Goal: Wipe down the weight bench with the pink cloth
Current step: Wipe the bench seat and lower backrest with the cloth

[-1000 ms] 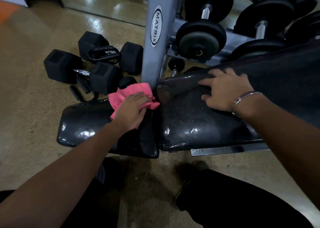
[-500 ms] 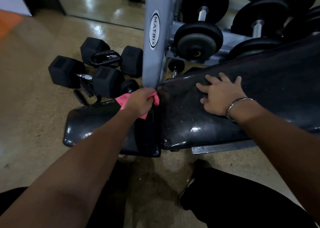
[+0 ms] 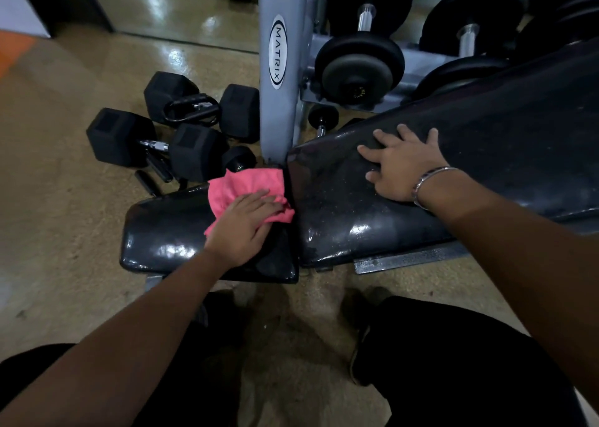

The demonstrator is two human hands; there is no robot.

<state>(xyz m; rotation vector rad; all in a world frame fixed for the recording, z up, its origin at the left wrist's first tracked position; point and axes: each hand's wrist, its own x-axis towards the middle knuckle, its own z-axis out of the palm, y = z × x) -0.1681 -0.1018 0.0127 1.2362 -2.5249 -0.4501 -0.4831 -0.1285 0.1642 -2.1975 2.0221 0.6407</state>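
Pink cloth (image 3: 241, 188) lay bunched on the far end of the seat pad (image 3: 162, 235) of the weight bench (image 3: 340, 228), close to the gap where the seat met the back pad (image 3: 518, 154). The left hand (image 3: 246, 228) pressed down on the near part of the cloth, palm flat, fingers straight and held close together, pointing toward the gap. The cloth's far edge reached the foot of a grey upright post (image 3: 277, 102) bearing an oval MATRIX label.

The right hand (image 3: 405, 167) rested flat on the lower part of the tilted back pad, fingers spread wide and holding nothing. A silver bracelet (image 3: 428, 180) circled that wrist. Both pads were black and glossy, with bright highlights on them. A bare metal frame rail (image 3: 405, 259) showed under the near edge of the back pad.

On the tan floor (image 3: 64, 199) beyond the seat lay two black hex dumbbells (image 3: 191, 147), with a black clip-shaped handle (image 3: 191, 110) resting on the farther one. Round black dumbbells (image 3: 359, 63) sat on the grey rack behind the post. A dark shoe (image 3: 359, 355) and black trouser legs showed at the bottom.
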